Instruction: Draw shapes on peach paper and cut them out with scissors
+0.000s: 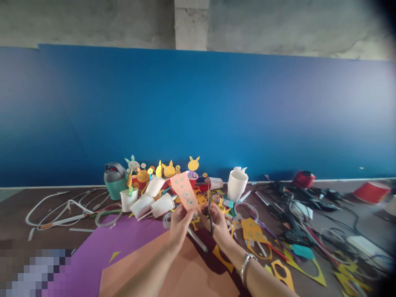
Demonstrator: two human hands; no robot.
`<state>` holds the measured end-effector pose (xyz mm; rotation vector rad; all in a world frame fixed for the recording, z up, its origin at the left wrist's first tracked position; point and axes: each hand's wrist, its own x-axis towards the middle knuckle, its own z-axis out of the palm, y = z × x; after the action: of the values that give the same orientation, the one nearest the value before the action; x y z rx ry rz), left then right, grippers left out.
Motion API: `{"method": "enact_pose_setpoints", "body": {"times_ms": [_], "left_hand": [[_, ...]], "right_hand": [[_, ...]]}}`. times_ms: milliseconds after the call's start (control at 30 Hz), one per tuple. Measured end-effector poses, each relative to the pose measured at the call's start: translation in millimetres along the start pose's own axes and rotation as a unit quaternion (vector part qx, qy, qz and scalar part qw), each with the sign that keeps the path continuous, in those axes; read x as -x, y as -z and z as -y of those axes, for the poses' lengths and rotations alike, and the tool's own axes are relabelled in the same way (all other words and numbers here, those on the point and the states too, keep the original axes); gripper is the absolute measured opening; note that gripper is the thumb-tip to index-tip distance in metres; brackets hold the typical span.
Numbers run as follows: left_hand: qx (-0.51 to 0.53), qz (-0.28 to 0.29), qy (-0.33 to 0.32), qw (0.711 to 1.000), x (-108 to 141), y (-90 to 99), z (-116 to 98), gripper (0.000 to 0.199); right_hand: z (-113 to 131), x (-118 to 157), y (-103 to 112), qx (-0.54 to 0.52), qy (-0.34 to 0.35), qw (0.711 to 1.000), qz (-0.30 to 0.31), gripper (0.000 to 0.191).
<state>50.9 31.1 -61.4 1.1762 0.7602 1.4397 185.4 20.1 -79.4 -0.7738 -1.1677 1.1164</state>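
Between thumb and fingers, my left hand [179, 225] pinches a strip of orange paper [185, 190] with small round faces and hearts drawn on it. The strip is held up off the table and tilts to the left. My right hand [217, 222] grips a pair of scissors [209, 202], blades pointing up, just to the right of the strip; I cannot tell whether the blades touch it. Below my hands lies a marker [198, 240]. Under my forearms are a large orange sheet [148, 268] and a purple sheet [102, 243].
White paper cups [163, 205] lie tipped behind my left hand, with paper animal heads [193, 163] on sticks beyond them. A green-grey bottle [115, 181] and an upright white cup [237, 185] stand near the blue partition [198, 103]. Yellow scraps [283, 272] and cables [309, 227] crowd the right.
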Motion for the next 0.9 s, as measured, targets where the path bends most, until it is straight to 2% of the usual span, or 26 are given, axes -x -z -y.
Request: {"method": "enact_pose_setpoints", "body": {"times_ms": [100,267,433,700,800,867,900], "left_hand": [[0.007,0.022,0.011,1.000,1,-2.1,-3,0.024],[-0.018,0.015,0.019,1.000,0,-0.2,3,0.021],[-0.082,-0.015,-0.008,0.996,1,1.3,7,0.022],[-0.084,-0.009,-0.041,0.996,9,-3.2,3,0.024],[-0.078,-0.063,-0.026,0.995,3,3.4,7,0.028],[-0.059,-0.169,-0.026,0.984,-4,10.2,9,0.029],[-0.042,-0.187,-0.032,0.981,-7,13.4,10,0.029]], "right_hand": [[-3,0,0,-0.020,-0.012,1.000,-0.006,0.035],[-1,1,-2,-0.023,-0.017,1.000,0.010,0.036],[0,3,-5,-0.046,-0.040,0.998,0.025,0.037],[2,1,-6,-0.072,-0.049,0.995,0.040,0.034],[1,2,-5,-0.059,-0.054,0.995,0.051,0.033],[0,2,-5,-0.045,-0.060,0.995,0.059,0.031],[0,2,-4,-0.038,-0.064,0.996,0.057,0.030]]}}
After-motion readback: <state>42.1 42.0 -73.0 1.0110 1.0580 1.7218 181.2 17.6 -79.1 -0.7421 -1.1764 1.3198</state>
